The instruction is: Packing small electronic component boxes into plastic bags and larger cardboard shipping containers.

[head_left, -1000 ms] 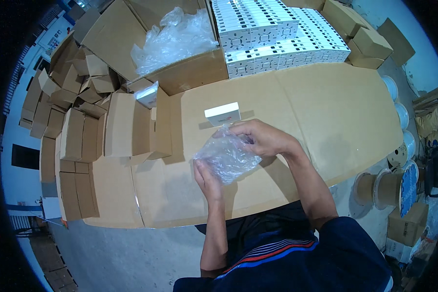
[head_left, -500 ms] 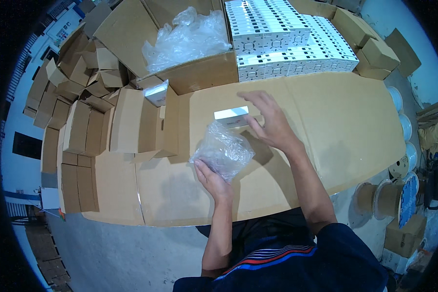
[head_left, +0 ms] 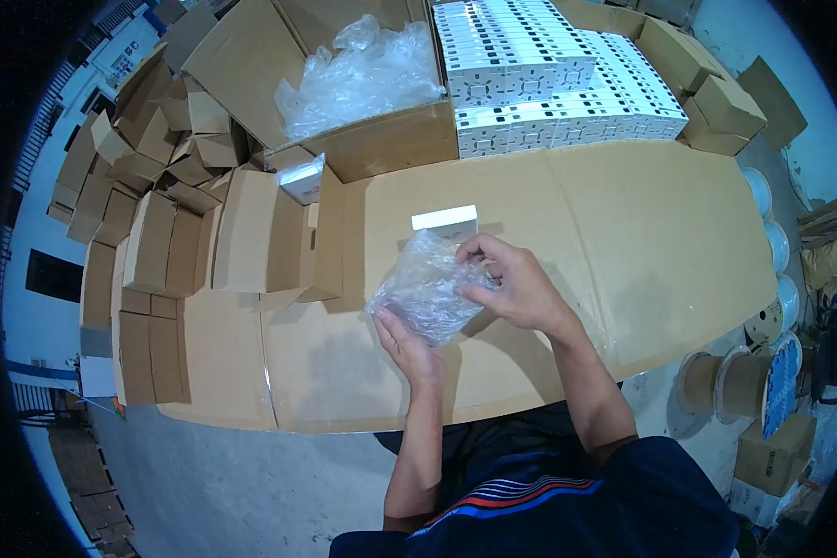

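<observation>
A crumpled clear plastic bag [head_left: 428, 286] is held over the cardboard-covered table. My left hand [head_left: 409, 352] is closed on its lower left part, the fingers partly hidden beneath the film. With bent fingers and thumb, my right hand [head_left: 510, 279] grips the bag's right edge. Just beyond the bag a small white box [head_left: 445, 222] rests on the cardboard, its lower part hidden behind the film.
An open carton holds a heap of clear plastic bags [head_left: 363, 79]. Stacked white boxes [head_left: 530, 93] stand at the back right. Open brown cartons [head_left: 279, 237] line the left side, one with a bagged white box [head_left: 301, 181]. Cable spools [head_left: 739, 381] stand at the right.
My right hand has come down and toward me, from beside the white box to the bag's right edge, and its fingers have closed there. My left hand stays on the bag.
</observation>
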The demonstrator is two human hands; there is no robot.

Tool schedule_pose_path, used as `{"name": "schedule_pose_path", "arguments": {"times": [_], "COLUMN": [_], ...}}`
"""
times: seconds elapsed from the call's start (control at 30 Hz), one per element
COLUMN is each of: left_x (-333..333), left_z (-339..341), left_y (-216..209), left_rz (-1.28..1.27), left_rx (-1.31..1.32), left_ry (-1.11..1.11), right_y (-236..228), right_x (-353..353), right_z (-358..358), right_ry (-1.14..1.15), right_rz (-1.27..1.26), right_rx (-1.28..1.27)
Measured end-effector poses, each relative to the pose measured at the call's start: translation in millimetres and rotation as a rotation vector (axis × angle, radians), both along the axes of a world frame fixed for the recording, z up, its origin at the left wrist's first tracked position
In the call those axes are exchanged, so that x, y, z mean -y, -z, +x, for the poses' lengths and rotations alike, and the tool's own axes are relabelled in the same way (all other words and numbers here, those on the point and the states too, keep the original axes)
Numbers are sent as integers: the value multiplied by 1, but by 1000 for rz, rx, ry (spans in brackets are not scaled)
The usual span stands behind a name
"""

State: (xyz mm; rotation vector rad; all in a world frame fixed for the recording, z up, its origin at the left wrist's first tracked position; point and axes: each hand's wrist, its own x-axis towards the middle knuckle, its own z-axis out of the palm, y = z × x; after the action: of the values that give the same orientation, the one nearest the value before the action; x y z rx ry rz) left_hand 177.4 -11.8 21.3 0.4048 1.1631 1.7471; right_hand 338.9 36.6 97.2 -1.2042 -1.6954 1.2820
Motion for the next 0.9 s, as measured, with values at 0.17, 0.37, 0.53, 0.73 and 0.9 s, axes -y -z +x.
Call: {"name": "schedule_pose_path", "arguments": {"times": [0.17, 0.37, 0.53, 0.73, 0.9], "left_x": [3, -28, -34, -39, -36], "left_z": [-52, -76, -48, -53, -62], "left_y": [7, -3, -9, 3, 22], "left_rz": [80, 227, 45, -29, 10], "left_rx": [-222, -488, -628, -554, -762], "left_ry": [224, 893, 889, 796, 716], "right_y": [9, -17, -7, -1, -14], "right_x": [-31, -56, -48, -50, -56], "right_z": [20, 19, 6, 0, -9], "right_ry": [-168, -473, -377, -280, -312], "right_rz": [220, 308, 606, 516, 270], "right_rx": [-56, 201, 242, 176, 360]}}
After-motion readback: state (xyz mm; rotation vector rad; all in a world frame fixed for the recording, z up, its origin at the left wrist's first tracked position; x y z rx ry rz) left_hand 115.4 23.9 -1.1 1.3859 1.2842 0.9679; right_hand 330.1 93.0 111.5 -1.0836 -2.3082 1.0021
